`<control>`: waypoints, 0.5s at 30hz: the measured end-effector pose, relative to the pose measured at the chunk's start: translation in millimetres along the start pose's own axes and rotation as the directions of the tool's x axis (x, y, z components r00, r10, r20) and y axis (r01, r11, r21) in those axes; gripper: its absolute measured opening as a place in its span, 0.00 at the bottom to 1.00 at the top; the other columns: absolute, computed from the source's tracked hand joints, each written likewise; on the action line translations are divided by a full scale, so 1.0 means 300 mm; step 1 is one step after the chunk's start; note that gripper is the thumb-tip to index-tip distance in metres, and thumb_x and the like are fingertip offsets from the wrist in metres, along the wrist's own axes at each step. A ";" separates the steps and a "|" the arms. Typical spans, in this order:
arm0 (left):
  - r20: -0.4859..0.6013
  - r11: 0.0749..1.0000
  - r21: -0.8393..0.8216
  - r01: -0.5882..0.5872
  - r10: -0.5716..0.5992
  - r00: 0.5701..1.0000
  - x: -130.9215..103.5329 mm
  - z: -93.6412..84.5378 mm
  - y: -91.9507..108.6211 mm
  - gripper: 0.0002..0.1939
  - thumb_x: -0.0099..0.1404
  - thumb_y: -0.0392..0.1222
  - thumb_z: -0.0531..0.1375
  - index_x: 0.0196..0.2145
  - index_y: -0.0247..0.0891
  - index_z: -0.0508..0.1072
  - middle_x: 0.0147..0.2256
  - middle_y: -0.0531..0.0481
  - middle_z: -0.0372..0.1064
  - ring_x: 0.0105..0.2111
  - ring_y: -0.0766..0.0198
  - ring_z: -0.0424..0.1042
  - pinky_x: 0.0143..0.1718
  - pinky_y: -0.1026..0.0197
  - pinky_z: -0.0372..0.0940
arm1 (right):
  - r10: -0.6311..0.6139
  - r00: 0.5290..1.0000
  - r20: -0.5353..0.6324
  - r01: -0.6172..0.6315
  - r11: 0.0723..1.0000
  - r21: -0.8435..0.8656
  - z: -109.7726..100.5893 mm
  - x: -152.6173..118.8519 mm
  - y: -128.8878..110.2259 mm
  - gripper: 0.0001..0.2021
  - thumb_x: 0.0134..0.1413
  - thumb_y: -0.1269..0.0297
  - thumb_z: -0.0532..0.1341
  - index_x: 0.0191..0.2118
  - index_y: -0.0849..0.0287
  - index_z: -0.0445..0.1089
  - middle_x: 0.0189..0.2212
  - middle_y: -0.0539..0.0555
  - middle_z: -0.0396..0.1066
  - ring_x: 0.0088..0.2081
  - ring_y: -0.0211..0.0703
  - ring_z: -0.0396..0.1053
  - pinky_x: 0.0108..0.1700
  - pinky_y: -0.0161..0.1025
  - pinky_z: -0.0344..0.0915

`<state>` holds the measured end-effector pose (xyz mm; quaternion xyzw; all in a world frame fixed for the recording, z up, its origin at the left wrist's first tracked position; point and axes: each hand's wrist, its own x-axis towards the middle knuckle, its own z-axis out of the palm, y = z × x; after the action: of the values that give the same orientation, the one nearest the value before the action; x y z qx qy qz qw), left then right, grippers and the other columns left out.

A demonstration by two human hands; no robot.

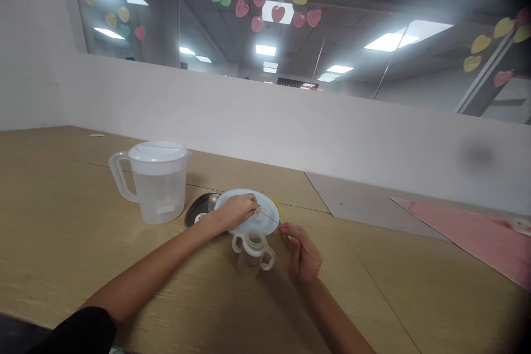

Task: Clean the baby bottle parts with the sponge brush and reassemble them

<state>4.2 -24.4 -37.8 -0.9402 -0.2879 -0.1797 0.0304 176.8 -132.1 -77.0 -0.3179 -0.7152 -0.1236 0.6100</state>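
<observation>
My left hand (238, 211) reaches over a pale plate (227, 197). Its fingers are pinched on a small clear round piece (260, 213). At the plate's right edge, the closed fingers of my right hand (305, 251) grip a thin wire-like stick (271, 218), whose far end points at the clear piece. I cannot tell whether the tip enters it. A bit of green shows beside the right fingers. Between my forearms stands a lidless, translucent two-handled cup (250, 261). Something yellow (277, 207) lies at the plate's right rim, partly hidden.
A lidded translucent pitcher (161, 191) stands to the left. Beside it, a dark round tray (191, 211) bears a clear dome-shaped cap (213, 202) and a small white part (200, 217). A pink sheet (468, 227) lies at right. A white wall and window rise behind the table.
</observation>
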 end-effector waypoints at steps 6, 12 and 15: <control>0.028 1.000 -0.008 -0.016 0.017 0.999 0.004 0.005 0.005 0.14 0.68 0.39 0.48 0.40 0.40 0.73 0.43 0.48 0.68 0.37 0.62 0.68 0.36 0.63 0.62 | -0.007 0.994 0.111 0.018 0.996 -0.091 0.008 0.009 -0.004 0.11 0.62 0.71 0.48 0.41 0.58 0.67 0.39 0.56 0.74 0.42 0.40 0.73 0.44 0.39 0.71; 0.048 0.999 -0.027 -0.025 0.026 0.998 0.006 -0.005 0.001 0.13 0.67 0.38 0.48 0.37 0.38 0.73 0.42 0.47 0.68 0.38 0.63 0.68 0.39 0.63 0.62 | 0.013 0.998 0.067 -0.004 0.991 -0.135 0.008 0.006 0.007 0.12 0.62 0.73 0.48 0.41 0.58 0.68 0.38 0.56 0.74 0.42 0.40 0.73 0.45 0.38 0.71; 0.031 0.999 -0.043 -0.034 0.035 0.999 0.005 -0.009 -0.001 0.13 0.67 0.38 0.49 0.37 0.38 0.73 0.41 0.48 0.68 0.37 0.64 0.68 0.38 0.64 0.61 | -0.016 0.998 0.067 0.025 0.991 -0.129 0.007 0.006 0.009 0.12 0.62 0.73 0.48 0.41 0.58 0.68 0.37 0.55 0.74 0.41 0.39 0.74 0.44 0.37 0.72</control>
<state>4.4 -23.9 -34.7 -0.9481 -0.2681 -0.1705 0.0092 176.6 -128.2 -76.4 -0.3534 -0.7287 -0.1656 0.5627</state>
